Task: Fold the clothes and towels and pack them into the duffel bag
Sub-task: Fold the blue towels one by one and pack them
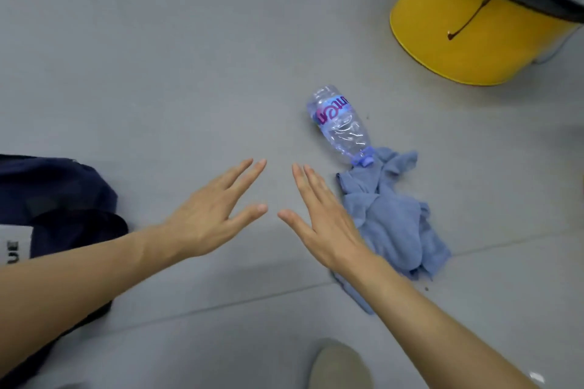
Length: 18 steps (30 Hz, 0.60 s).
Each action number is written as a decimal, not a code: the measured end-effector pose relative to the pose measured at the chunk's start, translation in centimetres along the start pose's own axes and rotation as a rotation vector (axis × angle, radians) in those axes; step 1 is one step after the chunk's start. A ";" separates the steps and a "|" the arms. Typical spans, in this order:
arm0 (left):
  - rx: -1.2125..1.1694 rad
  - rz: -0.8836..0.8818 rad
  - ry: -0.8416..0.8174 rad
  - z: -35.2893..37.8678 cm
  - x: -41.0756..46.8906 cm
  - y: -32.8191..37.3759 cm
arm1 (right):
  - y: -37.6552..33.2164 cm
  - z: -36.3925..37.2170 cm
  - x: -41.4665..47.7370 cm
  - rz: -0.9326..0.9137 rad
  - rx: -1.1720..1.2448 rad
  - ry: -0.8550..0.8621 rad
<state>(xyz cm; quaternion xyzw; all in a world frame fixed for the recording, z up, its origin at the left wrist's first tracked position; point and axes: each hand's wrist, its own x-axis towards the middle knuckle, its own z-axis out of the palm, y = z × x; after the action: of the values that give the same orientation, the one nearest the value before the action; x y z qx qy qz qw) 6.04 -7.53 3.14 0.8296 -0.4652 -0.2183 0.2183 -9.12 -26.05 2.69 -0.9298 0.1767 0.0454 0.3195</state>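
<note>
towel [392, 224] pale blue; bag [60, 196] navy w/ white label patch; bottle [339, 123] clear, blue cap, pink-on-blue label; bin [467, 35] yellow, black liner; floor [158, 57] plain grey.

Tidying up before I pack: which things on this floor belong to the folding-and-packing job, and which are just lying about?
For the job: crumpled blue towel, navy bag (likely the duffel).
Lying about: plastic bottle, yellow bin.

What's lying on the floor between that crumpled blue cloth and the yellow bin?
Head view: a clear plastic bottle lies on its side, cap end at the blue cloth; then bare floor up to the yellow bin.
</note>
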 end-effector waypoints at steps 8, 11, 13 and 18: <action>-0.004 0.035 -0.091 12.9 7.1 5.1 | 12.8 3.0 -5.1 0.241 0.084 0.064; 0.099 0.057 -0.165 16.8 7.5 6.2 | 15.6 5.0 -6.9 0.268 -0.040 -0.022; 0.178 0.084 -0.221 19.1 7.5 6.3 | 16.8 6.3 -8.1 0.295 -0.123 -0.110; 0.221 0.099 -0.294 22.3 6.5 5.6 | 18.5 8.1 -8.9 0.255 -0.373 -0.153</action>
<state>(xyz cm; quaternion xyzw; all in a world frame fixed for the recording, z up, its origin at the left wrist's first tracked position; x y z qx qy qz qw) -7.30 -19.36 -12.81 0.7838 -0.5534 -0.2738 0.0661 -23.79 -31.99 -12.66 -0.9368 0.2566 0.1875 0.1464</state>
